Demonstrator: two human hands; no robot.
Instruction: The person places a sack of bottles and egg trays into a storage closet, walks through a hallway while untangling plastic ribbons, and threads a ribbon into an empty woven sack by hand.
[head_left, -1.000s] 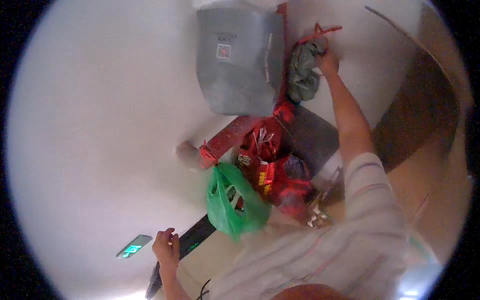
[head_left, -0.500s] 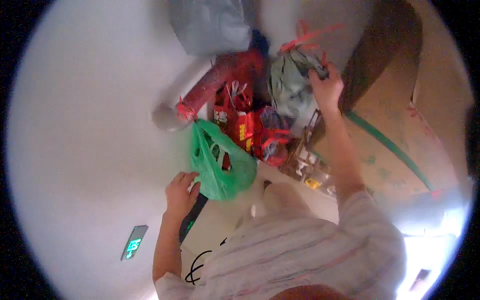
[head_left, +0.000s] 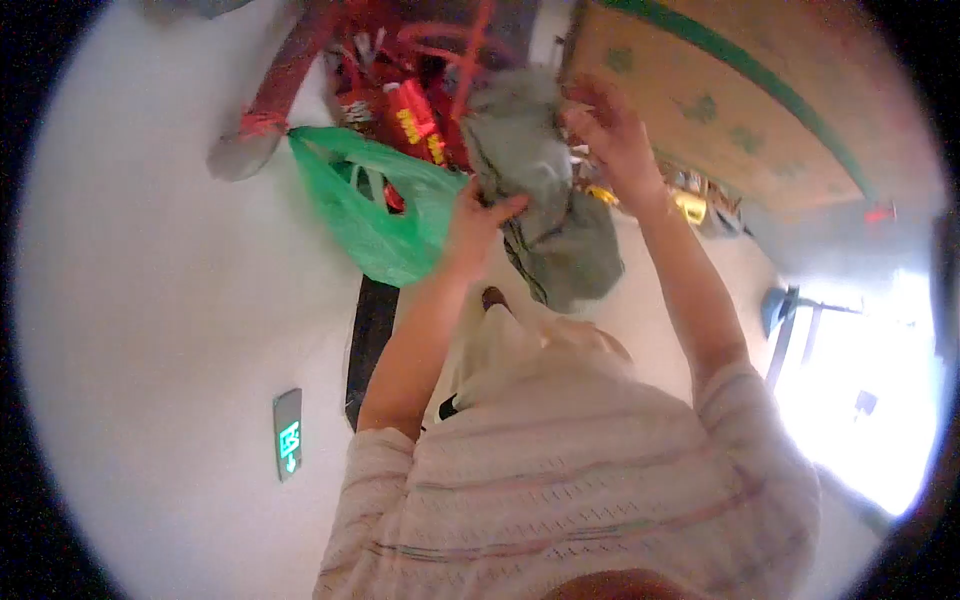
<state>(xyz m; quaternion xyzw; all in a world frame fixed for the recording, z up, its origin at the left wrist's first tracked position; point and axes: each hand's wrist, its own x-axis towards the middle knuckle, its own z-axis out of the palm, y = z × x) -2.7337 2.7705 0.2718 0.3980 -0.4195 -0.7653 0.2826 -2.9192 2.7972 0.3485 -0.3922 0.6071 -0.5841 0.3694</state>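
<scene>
A soft grey-green bag [head_left: 575,250] hangs in front of my body, blurred by motion. My left hand [head_left: 475,230] is at its left edge, with the thumb lying over the bag and the fingers partly hidden. My right hand [head_left: 620,145] is raised at the bag's upper right, fingers loosely curled and apart, nothing visible between them. Beside my left hand hangs a green plastic bag [head_left: 385,220], its contents showing through. Behind both is a cluster of red bags [head_left: 415,115] with yellow print and red straps.
A pale wall with a lit green exit sign [head_left: 288,435] runs along the left. A dark panel [head_left: 373,330] stands below the green bag. At the upper right is a tan board [head_left: 740,90] with a green band. Yellow items [head_left: 690,207] lie beneath it, and a bright doorway [head_left: 860,390] is farther right.
My left hand has moved from the green bag to the grey-green bag. The grey-green bag now hangs lower and closer to my body. The view has shifted, and the exit sign shows higher.
</scene>
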